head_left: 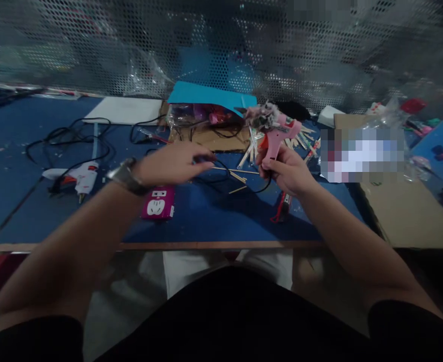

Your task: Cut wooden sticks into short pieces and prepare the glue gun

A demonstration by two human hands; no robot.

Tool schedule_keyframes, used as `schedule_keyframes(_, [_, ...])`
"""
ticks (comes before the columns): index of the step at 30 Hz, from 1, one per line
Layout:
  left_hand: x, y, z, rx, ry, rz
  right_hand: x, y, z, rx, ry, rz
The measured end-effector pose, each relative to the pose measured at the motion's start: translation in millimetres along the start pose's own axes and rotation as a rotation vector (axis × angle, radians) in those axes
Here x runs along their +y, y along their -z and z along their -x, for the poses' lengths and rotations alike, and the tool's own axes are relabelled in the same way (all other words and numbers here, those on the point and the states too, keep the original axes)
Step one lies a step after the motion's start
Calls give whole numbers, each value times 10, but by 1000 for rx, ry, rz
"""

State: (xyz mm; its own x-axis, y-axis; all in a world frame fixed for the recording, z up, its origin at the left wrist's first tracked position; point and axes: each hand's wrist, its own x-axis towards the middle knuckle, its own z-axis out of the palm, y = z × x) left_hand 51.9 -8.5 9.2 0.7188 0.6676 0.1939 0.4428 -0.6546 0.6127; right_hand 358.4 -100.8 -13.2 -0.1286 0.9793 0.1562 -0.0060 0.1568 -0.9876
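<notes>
Within the right hand's (287, 171) grip (fingers wrapped) sits a pink glue gun (278, 138).

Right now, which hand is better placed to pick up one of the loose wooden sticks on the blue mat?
Probably the left hand: it hovers by the sticks, while the right hand grips the pink glue gun.

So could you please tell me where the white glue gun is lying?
The white glue gun lies on the blue mat at left, beside black cables.
</notes>
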Motion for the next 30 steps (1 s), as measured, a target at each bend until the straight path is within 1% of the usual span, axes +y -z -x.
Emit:
schedule_keyframes(2, [-406, 130, -100, 113, 97, -4, 28, 24, 12, 26, 2, -53])
schedule_keyframes(3, [-586, 156, -152, 164, 143, 39, 48, 22, 19, 35, 5, -73])
schedule_keyframes(4, [-735, 159, -199, 182, 164, 49, 71, 13, 27, 42, 10, -90])
schedule_keyframes(6, [-923, 130, -268, 205, 178, 47, 117, -6, 44, 55, 23, -114])
schedule_keyframes(8, [-971, 114, -287, 220, 194, 34, 151, -15, 67, 65, 39, -132])
schedule_keyframes(10, [-914, 159, -231, 245, 214, 17, 167, -5, 97, 69, 49, -146])
schedule_keyframes(11, [-856, 206, -165, 268, 227, 4, 170, 6, 114, 72, 51, -152])
schedule_keyframes(13, [-697, 332, 45, 304, 248, -23, 172, 34, 146, 89, 61, -157])
schedule_keyframes(15, [-497, 455, 340, 307, 267, -35, 176, 61, 174, 106, 84, -153])
schedule_keyframes(16, [-393, 503, 499, 282, 280, -35, 179, 70, 185, 110, 95, -149])
schedule_keyframes(17, [-294, 536, 653, 196, 312, -56, 183, 75, 193, 111, 102, -145])
schedule_keyframes(19, [-131, 563, 914, 140, 372, -144, 193, 71, 203, 102, 94, -142])
schedule_keyframes(20, [-77, 562, 1010, 60, 433, -199, 198, 63, 206, 98, 84, -143])
schedule_keyframes(23, [-18, 542, 1170, 21, 537, -228, 211, 29, 208, 86, 64, -141])
schedule_keyframes(25, [-33, 546, 1212, 21, 552, -260, 217, 11, 209, 81, 58, -137])
schedule_keyframes(26, [-44, 553, 1226, 17, 536, -291, 218, 5, 209, 78, 53, -140])
schedule_keyframes(30, [-76, 573, 1262, 1, 387, -396, 218, -10, 214, 89, 34, -160])
